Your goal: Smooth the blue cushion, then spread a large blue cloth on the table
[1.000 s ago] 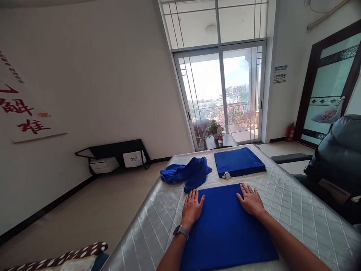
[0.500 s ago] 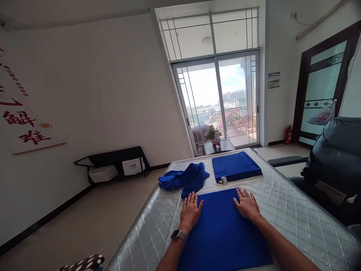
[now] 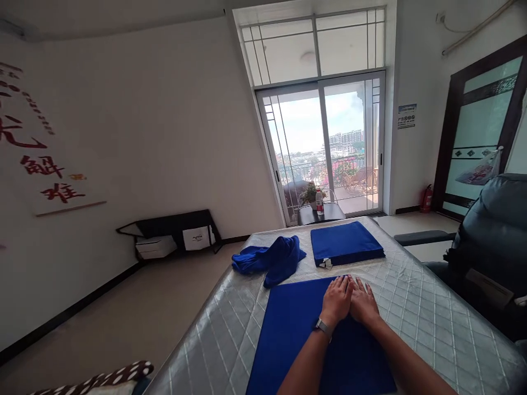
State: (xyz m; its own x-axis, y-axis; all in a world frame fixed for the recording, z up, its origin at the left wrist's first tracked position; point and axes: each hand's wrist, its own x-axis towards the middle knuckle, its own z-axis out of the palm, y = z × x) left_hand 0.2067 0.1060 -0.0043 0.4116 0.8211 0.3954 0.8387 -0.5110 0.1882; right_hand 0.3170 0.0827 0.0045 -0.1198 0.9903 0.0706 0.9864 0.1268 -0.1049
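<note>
A blue towel (image 3: 294, 323) lies spread flat on the silver quilted mattress (image 3: 415, 307), close in front of me. My left hand (image 3: 336, 300), with a watch on its wrist, rests on the towel's far right part, fingers stretched out. Right beside it, touching or slightly overlapped by it, my right hand (image 3: 363, 303) lies flat at the towel's far right corner. Neither hand grasps anything. Beyond the hands sits a folded stack of blue towels (image 3: 346, 240) with a white tag at its near edge. A crumpled blue towel (image 3: 284, 257) lies to its left.
Past the mattress stands a small dark table (image 3: 331, 215) with a bottle (image 3: 319, 202) and a potted plant (image 3: 309, 193). A dark padded chair (image 3: 494, 230) is on the right. At the left wall, a low black rack (image 3: 173, 226) holds white boxes.
My left hand has slid right across the flat towel, from its left edge to beside my right hand. My right hand stays near the far right corner. The view has turned slightly left.
</note>
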